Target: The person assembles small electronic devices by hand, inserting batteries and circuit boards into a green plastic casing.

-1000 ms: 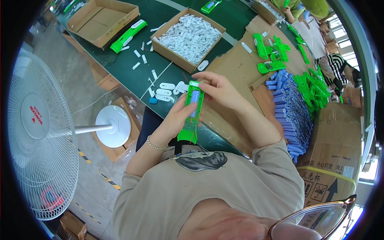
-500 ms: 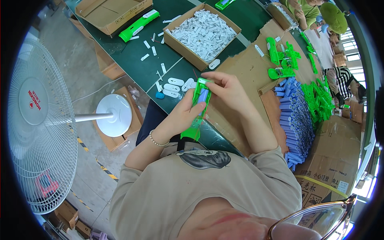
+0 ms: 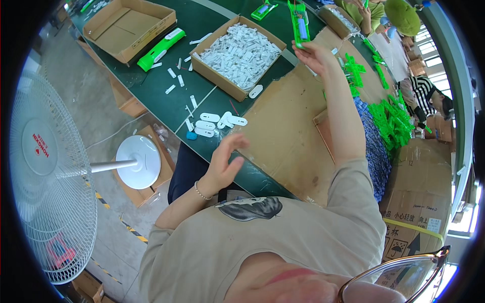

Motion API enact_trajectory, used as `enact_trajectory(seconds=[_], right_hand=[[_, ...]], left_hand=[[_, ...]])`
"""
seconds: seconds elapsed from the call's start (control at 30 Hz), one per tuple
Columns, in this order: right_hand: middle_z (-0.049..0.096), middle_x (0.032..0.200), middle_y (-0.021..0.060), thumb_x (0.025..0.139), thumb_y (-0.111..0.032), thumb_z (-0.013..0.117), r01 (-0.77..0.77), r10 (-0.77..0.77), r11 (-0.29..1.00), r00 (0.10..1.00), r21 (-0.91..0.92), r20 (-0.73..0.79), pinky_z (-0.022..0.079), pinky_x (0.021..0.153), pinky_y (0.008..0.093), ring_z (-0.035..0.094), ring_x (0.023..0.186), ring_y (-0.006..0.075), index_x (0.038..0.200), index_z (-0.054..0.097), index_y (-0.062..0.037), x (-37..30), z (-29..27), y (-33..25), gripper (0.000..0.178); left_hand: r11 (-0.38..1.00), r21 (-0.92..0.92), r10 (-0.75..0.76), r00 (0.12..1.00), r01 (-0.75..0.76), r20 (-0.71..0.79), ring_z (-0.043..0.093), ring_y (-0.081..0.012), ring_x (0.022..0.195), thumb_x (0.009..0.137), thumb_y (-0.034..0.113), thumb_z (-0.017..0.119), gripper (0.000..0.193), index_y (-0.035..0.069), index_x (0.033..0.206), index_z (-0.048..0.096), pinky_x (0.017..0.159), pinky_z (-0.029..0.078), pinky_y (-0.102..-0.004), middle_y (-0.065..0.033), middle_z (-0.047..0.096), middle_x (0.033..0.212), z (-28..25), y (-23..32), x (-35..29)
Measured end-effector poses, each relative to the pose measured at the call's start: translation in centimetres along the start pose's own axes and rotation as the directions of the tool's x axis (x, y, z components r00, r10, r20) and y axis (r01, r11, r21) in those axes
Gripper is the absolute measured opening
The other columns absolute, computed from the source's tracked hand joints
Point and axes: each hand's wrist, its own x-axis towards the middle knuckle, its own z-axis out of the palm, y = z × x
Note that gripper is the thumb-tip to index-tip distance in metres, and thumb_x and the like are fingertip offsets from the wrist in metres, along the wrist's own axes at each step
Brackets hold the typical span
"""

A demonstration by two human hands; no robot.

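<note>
My right hand [image 3: 317, 58] is stretched out to the far side of the table, its fingers at the near end of a green plastic housing [image 3: 294, 15]. Inside that housing lies a blue cylindrical cell [image 3: 302, 29]. Close to my body, my left hand [image 3: 226, 162] is held above the table edge with fingers apart and nothing in it. Just beyond it are several white oval plates [image 3: 206, 125] and a small blue lump [image 3: 191, 136]. A cardboard box [image 3: 217, 76] full of small white parts stands beyond the plates.
Flat cardboard [image 3: 283, 131] covers part of the green table [image 3: 151, 91]. Blue cylinders [image 3: 373, 156] and green housings [image 3: 391, 123] are piled on the right. An open carton [image 3: 98, 45] sits at far left, a fan [image 3: 45, 166] left of me. Co-workers sit at the far right.
My right hand has carried the green housing from in front of me to the far side of the table. My left hand has let go of it and opened. The view has shifted slightly.
</note>
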Motion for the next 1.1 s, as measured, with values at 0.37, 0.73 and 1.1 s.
enact_trajectory(seconds=[0.37,0.73,1.1], right_hand=[[0.067,0.087,0.014,0.078,-0.045,0.065,-0.221,-0.134,0.136,0.962,-0.966,-0.239,0.052,0.059,0.0332,0.064,0.066,0.0206,0.087,0.065,0.004,7.3,-4.2,-1.6,0.05],[0.061,0.113,0.0203,0.068,-0.028,0.07,-0.066,-0.297,-0.148,0.955,-0.987,-0.019,0.047,0.087,0.0384,0.059,0.103,0.0322,0.125,0.051,-0.0046,-1.3,-10.2,-2.6,0.065],[0.066,0.085,0.0111,0.073,-0.014,0.065,0.507,0.341,-0.172,0.835,-0.844,0.432,0.047,0.063,0.0333,0.062,0.073,0.0263,0.105,0.066,-0.0072,-23.6,7.0,-7.4,0.033]], left_hand=[[0.945,0.327,0.016,0.999,-0.001,-0.041,0.06,-0.022,0.088,0.081,-0.001,0.054,0.036,-0.003,0.117,0.048,0.083,0.047,-0.0322,-0.0146,0.061,0.097,0.7,1.6,0.1],[0.957,0.289,0.022,0.999,-0.008,-0.045,0.062,-0.0239,0.08,0.081,-0.001,0.055,0.028,-0.002,0.109,0.054,0.074,0.049,-0.032,-0.0132,0.062,0.088,0.9,1.8,0.7],[0.705,0.589,0.389,0.91,-0.395,0.144,0.052,-0.0326,0.102,0.077,0.012,0.066,0.04,0.001,0.113,0.054,0.087,0.042,-0.0384,-0.0168,0.054,0.113,3.1,10.0,4.8]])
